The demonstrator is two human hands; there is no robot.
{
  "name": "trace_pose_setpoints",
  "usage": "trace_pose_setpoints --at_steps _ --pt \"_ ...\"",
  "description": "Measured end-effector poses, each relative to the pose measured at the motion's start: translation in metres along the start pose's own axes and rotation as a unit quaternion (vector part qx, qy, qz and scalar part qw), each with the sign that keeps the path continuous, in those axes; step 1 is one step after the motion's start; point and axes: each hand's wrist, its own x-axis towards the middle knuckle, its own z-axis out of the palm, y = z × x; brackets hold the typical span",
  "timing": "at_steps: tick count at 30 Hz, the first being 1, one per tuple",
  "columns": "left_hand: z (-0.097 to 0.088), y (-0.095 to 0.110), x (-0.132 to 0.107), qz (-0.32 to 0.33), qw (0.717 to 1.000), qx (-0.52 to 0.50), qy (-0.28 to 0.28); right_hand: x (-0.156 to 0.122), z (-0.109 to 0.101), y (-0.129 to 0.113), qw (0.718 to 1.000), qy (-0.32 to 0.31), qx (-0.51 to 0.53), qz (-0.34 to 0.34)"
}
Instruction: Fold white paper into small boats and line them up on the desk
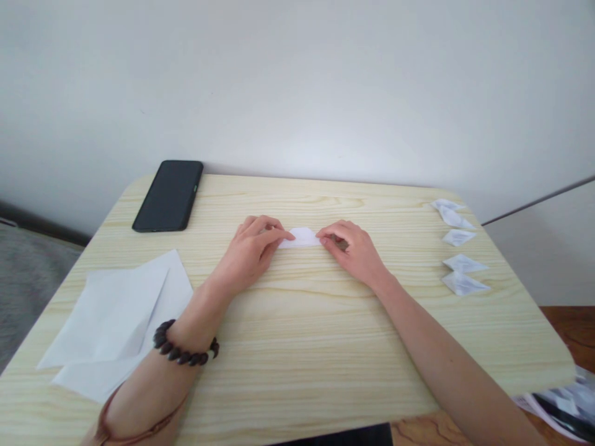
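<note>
A small folded piece of white paper [303, 237] lies at the middle of the wooden table, its top edge shaped like a low trapezoid. My left hand [255, 249] pinches its left end between thumb and index finger. At the right end, the fingertips of my right hand [352, 249] close on the paper in the same way. Both hands rest low on the tabletop, and the fingers cover the two ends of the strip. A dark beaded bracelet [179, 354] circles my left wrist.
White paper sheets [116, 316] lie overlapping at the left, partly under my left forearm. A black tablet or phone [168, 196] rests at the back left. Several folded paper pieces [459, 238] line the right side. The table [297, 347] meets a pale wall behind.
</note>
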Motion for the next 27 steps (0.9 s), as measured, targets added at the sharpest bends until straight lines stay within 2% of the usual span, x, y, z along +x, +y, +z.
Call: trace_pose_setpoints --at_steps 2,7,17,22,27 --pt "0.0018 -0.0007 -0.0003 0.016 1.000 -0.003 0.000 -0.0001 0.0012 -0.0002 1.000 0.004 0.009 -0.012" --pt "0.0044 -0.0027 -0.0008 0.006 1.000 0.011 -0.006 -0.0011 0.0015 -0.0009 0.999 0.002 -0.009 -0.036" --pt "0.0034 -0.0047 0.0001 -0.001 1.000 0.004 -0.011 -0.0022 0.0025 -0.0010 0.999 -0.002 -0.030 -0.040" --pt "0.0042 -0.0070 0.0000 0.002 1.000 -0.007 -0.003 -0.0034 0.0012 -0.0025 1.000 0.008 -0.005 -0.030" --pt "0.0036 -0.0070 0.0002 0.003 1.000 -0.010 0.000 -0.0037 0.0005 -0.0027 0.997 0.012 -0.006 -0.079"
